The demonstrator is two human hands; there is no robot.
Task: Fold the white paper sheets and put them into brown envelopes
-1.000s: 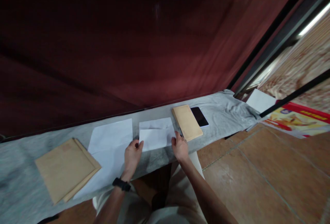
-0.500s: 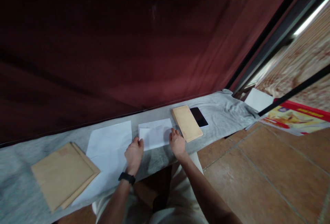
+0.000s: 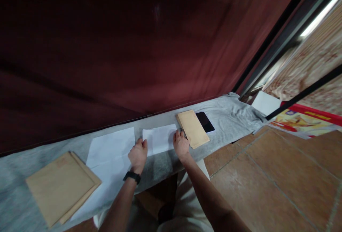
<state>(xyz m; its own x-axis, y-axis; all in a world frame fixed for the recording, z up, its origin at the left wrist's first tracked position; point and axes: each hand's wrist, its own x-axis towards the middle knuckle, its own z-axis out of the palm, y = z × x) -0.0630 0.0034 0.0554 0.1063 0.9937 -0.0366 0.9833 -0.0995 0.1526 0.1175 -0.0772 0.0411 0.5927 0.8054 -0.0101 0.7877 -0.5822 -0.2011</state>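
Broad black wristband [image 3: 131,177] is circling left wrist; from here, I am not making out whether it is bearing watch face. Left hand [image 3: 138,154] and right hand [image 3: 181,144] are showing bare, forearms [image 3: 208,193] too. Pale greyish-beige trousers [image 3: 184,191] are covering leg, cloth looking plain. Light fabric [image 3: 184,225] is showing nearer waist, shirt hem or trousers, I am not telling which.

Folded paper [image 3: 159,141]: plain white | paper sheet [image 3: 109,151]: plain white | left envelope stack [image 3: 62,185]: brown, faint reddish print | right envelope stack [image 3: 193,128]: paler tan | tablet [image 3: 205,122]: black screen, pale edge | tablecloth [image 3: 232,114]: mottled grey | wristband [image 3: 132,177]: black | backdrop [image 3: 160,53]: dark red | floor tiles [image 3: 245,185]: brown, grey joints | printed panel [image 3: 307,120]: red, yellow, white
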